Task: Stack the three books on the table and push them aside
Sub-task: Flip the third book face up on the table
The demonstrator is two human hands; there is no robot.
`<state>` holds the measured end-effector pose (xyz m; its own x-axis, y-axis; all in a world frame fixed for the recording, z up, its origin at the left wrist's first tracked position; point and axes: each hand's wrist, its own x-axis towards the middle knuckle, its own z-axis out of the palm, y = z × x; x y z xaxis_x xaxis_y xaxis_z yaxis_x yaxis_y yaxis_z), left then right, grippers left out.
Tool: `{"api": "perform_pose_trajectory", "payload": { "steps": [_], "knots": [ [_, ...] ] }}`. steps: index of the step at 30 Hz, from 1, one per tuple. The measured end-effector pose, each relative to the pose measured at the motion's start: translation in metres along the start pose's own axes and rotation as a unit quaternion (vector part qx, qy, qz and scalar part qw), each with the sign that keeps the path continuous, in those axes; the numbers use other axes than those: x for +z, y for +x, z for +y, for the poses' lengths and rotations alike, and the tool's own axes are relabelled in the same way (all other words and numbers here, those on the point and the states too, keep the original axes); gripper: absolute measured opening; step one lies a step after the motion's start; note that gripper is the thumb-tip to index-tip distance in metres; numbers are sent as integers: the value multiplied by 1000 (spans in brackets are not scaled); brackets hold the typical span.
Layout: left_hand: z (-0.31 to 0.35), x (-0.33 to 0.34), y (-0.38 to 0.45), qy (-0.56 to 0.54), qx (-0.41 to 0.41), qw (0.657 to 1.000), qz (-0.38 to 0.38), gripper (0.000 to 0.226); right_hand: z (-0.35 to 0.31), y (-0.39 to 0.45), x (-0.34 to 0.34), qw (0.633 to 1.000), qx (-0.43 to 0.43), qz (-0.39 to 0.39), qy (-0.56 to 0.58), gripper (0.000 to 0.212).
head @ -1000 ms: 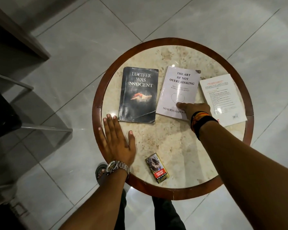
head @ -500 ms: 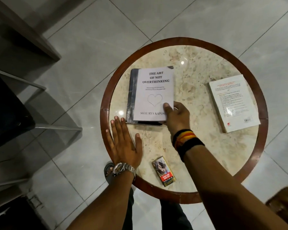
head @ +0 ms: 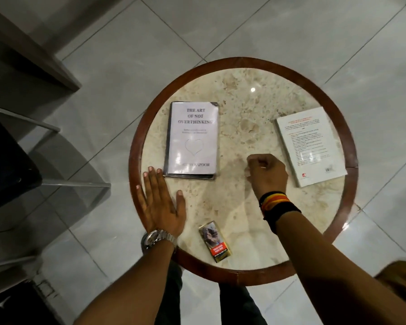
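A pale lilac book titled "The Art of Not Overthinking" [head: 193, 139] lies flat on top of a dark book [head: 166, 158], of which only the left and front edges show. A third book, white with its back cover up [head: 311, 146], lies apart at the right of the round table [head: 136, 146]. My left hand [head: 161, 202] rests flat and open on the table just in front of the stack's left corner. My right hand [head: 266, 174] hovers between the stack and the white book, fingers curled into a loose fist, holding nothing.
A small packet with a red label [head: 215, 241] lies near the table's front edge. A dark chair [head: 7, 160] stands at the left. Grey floor tiles surround the table. Another person's hand [head: 403, 280] shows at the lower right.
My right hand slid the lilac book left onto the dark book, squared it up, then let go and moved right toward the white book. My left hand stayed flat.
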<state>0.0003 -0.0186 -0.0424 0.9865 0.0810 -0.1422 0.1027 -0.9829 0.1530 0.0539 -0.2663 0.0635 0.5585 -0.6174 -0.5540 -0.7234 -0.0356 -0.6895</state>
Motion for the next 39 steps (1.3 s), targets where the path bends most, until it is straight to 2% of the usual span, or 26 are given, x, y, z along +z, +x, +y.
{"api": "perform_pose_trajectory", "payload": {
  "steps": [3,6,11,17,19,21,22,26,29,32,34,36,39],
  "knots": [
    [2,-5,-1,-2,-2,1000,-2,84,-8,23,-40,989,-93,91,-71,16],
    [8,-9,-2,-12,-4,1000,-5,84,-8,54,-78,968,-140,113,-175,30],
    [14,-12,-1,-13,-6,1000,-7,85,8,88,-120,951,-50,50,-302,84],
    [14,-12,-2,-13,-8,1000,1,85,11,105,-126,945,-5,73,-320,112],
    [13,-11,-2,-10,-7,1000,3,85,11,111,-128,961,34,56,-267,99],
    [13,-10,-1,-8,-6,1000,6,85,10,113,-129,975,46,46,-211,60],
    [13,-10,-1,-9,-5,1000,7,85,9,114,-128,979,49,38,-193,49],
    [12,-8,-1,-4,-3,1000,6,84,3,103,-120,993,62,10,-100,41],
    [10,-6,1,-1,-1,1000,8,83,-21,81,-112,998,-36,45,-38,32],
    [9,-5,0,-1,0,1000,5,83,-46,49,-107,971,-200,117,-55,24],
    [9,-5,0,0,0,1000,8,83,-51,33,-104,948,-263,140,-108,23],
    [8,-7,-1,-5,-1,1000,7,83,-42,26,-98,929,-285,141,-188,21],
    [8,-8,0,-20,-2,1000,1,83,-19,28,-81,906,-267,101,-311,25]
  ]
}}
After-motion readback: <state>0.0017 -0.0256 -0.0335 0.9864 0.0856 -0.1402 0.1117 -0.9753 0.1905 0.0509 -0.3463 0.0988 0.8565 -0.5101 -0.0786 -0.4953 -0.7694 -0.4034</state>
